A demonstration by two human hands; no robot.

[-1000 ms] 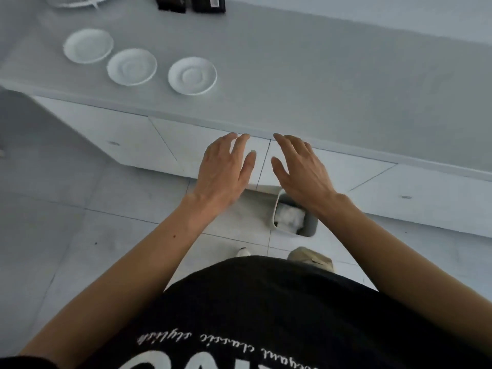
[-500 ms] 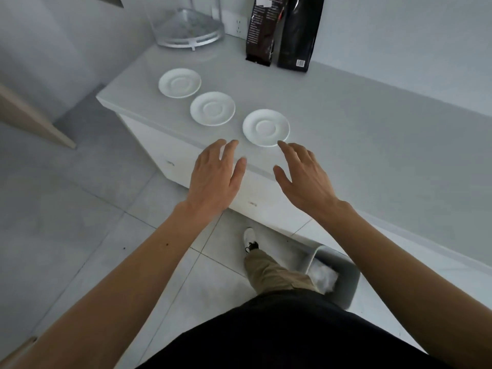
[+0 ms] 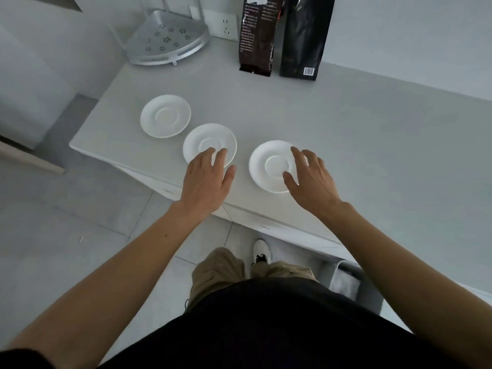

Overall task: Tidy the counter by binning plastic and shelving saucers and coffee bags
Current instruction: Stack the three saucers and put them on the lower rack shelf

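Three white saucers lie in a diagonal row on the grey counter (image 3: 372, 134): a far-left saucer (image 3: 165, 115), a middle saucer (image 3: 205, 139) and a right saucer (image 3: 269, 163). My left hand (image 3: 206, 179) hovers open over the near edge of the middle saucer. Over the right side of the right saucer my right hand (image 3: 310, 179) is spread open, thumb and fingers straddling its rim. Neither hand holds anything. Two dark coffee bags, a brown bag (image 3: 257, 35) and a black bag (image 3: 304, 38), stand upright against the back wall.
A metal corner shelf rack (image 3: 166, 39) stands at the counter's back left, next to a wall socket (image 3: 225, 25). On the floor at the lower right sits a grey bin (image 3: 346, 283) with crumpled plastic inside. The counter ends just left of the saucers.
I have stepped closer and the view has tilted up. Both hands moved forward from the counter's front edge to above the middle and right saucers.
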